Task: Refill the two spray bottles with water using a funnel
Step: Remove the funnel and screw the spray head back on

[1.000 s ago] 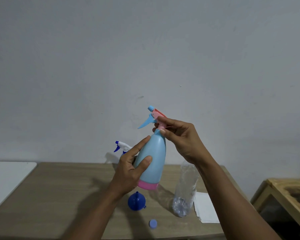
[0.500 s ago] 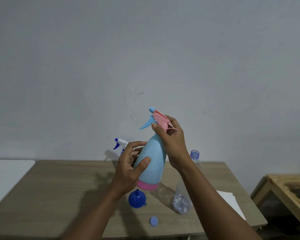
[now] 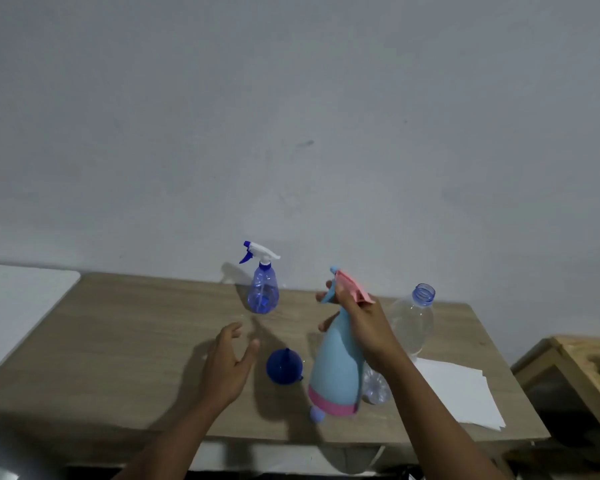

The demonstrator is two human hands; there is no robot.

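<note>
My right hand (image 3: 364, 327) grips the neck of the light blue spray bottle (image 3: 335, 372), just under its pink and blue trigger head. The bottle has a pink base band and is held tilted over the table's front part. My left hand (image 3: 231, 362) hovers open to the left of it, fingers spread, holding nothing. A dark blue funnel (image 3: 284, 367) lies on the table between my hands. A clear blue spray bottle (image 3: 263, 289) with a white and blue trigger stands upright at the back. A clear plastic water bottle (image 3: 411, 323) without cap stands behind my right hand.
The wooden table (image 3: 118, 341) stands against a grey wall. A small blue cap (image 3: 317, 415) lies by the front edge under the light blue bottle. White paper sheets (image 3: 458, 393) lie at the right. A white surface (image 3: 11, 306) adjoins at left, a wooden stand (image 3: 586, 368) at right.
My left hand has let go of the light blue bottle and moved left and down, open. My right hand has lowered the bottle toward the table. The view has tilted down.
</note>
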